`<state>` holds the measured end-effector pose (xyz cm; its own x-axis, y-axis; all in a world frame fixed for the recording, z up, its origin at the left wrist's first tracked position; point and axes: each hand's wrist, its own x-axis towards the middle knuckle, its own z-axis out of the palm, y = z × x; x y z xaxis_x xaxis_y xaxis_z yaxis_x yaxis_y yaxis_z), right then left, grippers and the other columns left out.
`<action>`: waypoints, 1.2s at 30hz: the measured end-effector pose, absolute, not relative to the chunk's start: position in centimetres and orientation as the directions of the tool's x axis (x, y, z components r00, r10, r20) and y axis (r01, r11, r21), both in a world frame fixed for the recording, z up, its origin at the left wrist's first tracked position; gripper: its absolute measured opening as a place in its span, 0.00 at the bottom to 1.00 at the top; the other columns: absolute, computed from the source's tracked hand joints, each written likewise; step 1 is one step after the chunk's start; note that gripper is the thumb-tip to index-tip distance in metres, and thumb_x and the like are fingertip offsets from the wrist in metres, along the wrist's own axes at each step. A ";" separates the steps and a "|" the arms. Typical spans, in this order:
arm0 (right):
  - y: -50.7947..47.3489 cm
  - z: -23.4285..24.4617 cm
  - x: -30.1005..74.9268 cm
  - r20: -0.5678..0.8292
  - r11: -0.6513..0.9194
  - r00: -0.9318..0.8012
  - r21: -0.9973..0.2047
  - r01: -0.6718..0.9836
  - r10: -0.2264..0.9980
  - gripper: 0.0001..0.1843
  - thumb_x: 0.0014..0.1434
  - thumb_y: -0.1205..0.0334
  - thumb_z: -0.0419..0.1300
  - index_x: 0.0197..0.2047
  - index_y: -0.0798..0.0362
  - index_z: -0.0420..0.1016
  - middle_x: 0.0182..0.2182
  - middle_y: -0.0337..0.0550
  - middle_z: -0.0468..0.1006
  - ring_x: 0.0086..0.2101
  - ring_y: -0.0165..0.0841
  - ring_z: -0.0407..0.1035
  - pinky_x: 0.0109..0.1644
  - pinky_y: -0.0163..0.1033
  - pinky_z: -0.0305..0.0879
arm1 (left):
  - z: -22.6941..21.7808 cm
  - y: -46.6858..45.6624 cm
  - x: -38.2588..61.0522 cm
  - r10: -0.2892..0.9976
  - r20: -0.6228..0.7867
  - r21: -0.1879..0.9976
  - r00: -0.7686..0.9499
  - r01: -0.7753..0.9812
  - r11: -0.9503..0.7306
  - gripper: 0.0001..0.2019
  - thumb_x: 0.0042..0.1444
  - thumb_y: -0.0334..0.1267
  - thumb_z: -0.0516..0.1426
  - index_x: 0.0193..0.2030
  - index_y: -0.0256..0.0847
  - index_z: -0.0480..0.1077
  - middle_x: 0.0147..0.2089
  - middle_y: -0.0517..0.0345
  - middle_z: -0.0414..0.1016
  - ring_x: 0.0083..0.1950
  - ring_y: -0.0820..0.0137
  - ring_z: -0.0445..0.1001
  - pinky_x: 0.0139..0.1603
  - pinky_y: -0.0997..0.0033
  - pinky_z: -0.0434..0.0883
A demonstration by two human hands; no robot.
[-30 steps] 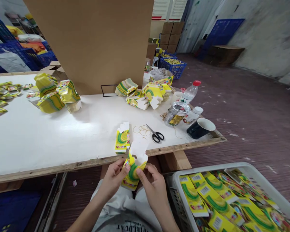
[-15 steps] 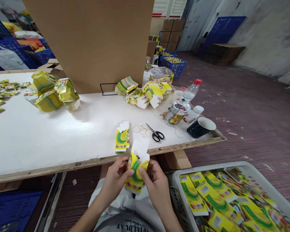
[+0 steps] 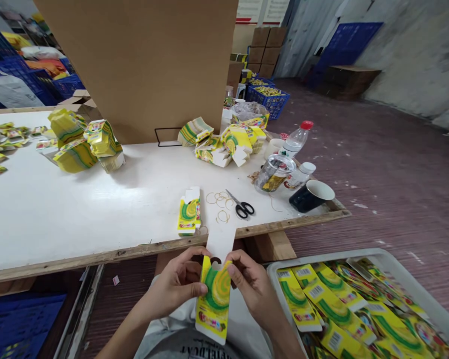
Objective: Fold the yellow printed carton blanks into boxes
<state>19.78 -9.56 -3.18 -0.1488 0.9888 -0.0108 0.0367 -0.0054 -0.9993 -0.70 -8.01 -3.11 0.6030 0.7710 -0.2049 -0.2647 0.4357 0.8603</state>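
My left hand (image 3: 185,283) grips the left side of a yellow and green printed carton (image 3: 215,299), thumb on its front. At the carton's upper right edge, the thumb and fingers of my right hand (image 3: 249,281) pinch it. The carton hangs upright over my lap with its long white top flap (image 3: 221,239) standing up, reaching the table edge. A small stack of similar cartons (image 3: 189,212) lies on the table just beyond, with several rubber bands (image 3: 220,199) and black-handled scissors (image 3: 242,207) to its right.
The white table (image 3: 142,209) has a wooden rim. Bundled flat cartons (image 3: 75,144) stand at left, more cartons (image 3: 228,142) at centre back. A dark cup (image 3: 307,199), clear jar (image 3: 274,174) and bottles stand right. A grey crate (image 3: 280,267) of filled packs sits at lower right.
The carton has come down and turned its front more toward me. My right hand has shifted up to its top corner. Rubber bands near the table edge are now uncovered.
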 end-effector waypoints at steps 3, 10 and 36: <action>-9.4 -3.2 19.4 0.075 0.080 -0.074 -0.994 0.074 0.994 0.11 0.66 0.55 0.58 0.34 0.51 0.74 0.32 0.40 0.73 0.33 0.33 0.69 0.36 0.35 0.66 | -3.3 -8.2 -0.4 0.775 -0.180 0.853 0.606 -0.295 0.429 0.23 0.54 0.32 0.66 0.53 0.48 0.64 0.41 0.56 0.81 0.39 0.67 0.81 0.40 0.71 0.73; -9.1 -3.2 20.3 0.204 0.205 -0.025 -0.962 0.181 0.979 0.13 0.65 0.53 0.59 0.48 0.45 0.81 0.45 0.47 0.77 0.47 0.40 0.71 0.52 0.44 0.68 | -4.0 -7.8 0.1 0.824 -0.173 0.916 0.539 -0.218 0.335 0.24 0.58 0.37 0.63 0.61 0.46 0.64 0.49 0.48 0.80 0.46 0.62 0.80 0.46 0.66 0.74; -13.5 -2.1 31.0 0.218 -0.019 0.141 -0.483 0.875 0.966 0.19 0.56 0.37 0.58 0.34 0.38 0.83 0.34 0.46 0.84 0.37 0.51 0.77 0.41 0.57 0.70 | -5.9 -3.6 0.5 0.994 0.103 0.855 0.032 0.508 -0.105 0.27 0.57 0.43 0.60 0.63 0.40 0.65 0.63 0.41 0.71 0.65 0.54 0.67 0.65 0.52 0.64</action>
